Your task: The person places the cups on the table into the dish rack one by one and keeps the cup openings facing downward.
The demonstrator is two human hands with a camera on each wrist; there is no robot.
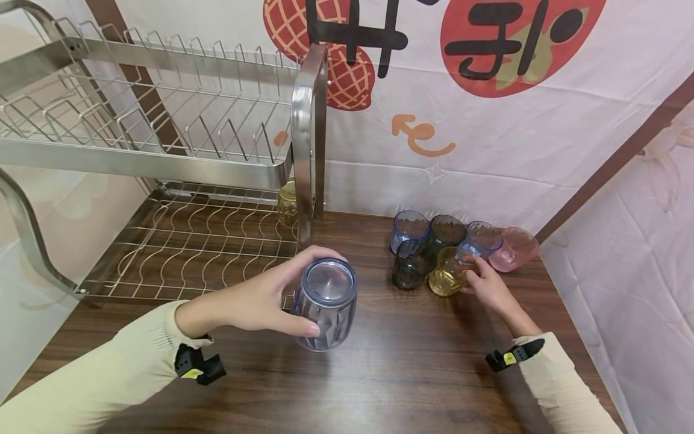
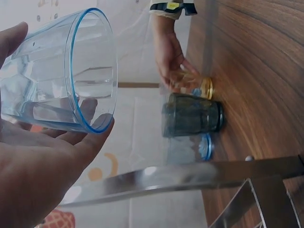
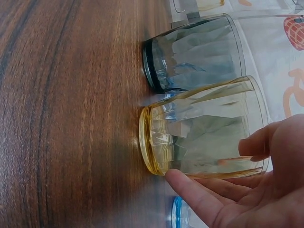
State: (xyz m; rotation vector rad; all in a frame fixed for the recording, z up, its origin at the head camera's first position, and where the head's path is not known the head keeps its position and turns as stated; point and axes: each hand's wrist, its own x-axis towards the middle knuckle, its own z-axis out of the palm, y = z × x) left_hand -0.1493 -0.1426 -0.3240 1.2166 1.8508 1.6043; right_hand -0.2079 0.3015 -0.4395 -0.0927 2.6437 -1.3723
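Observation:
My left hand [image 1: 260,298] grips a clear blue drinking glass [image 1: 328,307] turned upside down above the table, its base facing up in the head view. In the left wrist view the open rim of that blue glass [image 2: 92,71] points toward the tabletop. Thumb and fingers of my right hand [image 1: 488,289] hold a yellow glass [image 1: 446,274] that stands upright on the table. Beside this yellow glass stands a dark grey glass [image 3: 194,57]. Behind them are another dark grey glass [image 1: 447,230], two blue glasses [image 1: 410,226] and a pink glass [image 1: 517,248].
A two-tier metal dish rack [image 1: 217,169] occupies the left, with its upright post close to my left hand. On its lower tier, near the post, sits a yellow glass [image 1: 287,205]. A printed cloth [image 1: 488,150] hangs behind the wooden table [image 1: 406,367].

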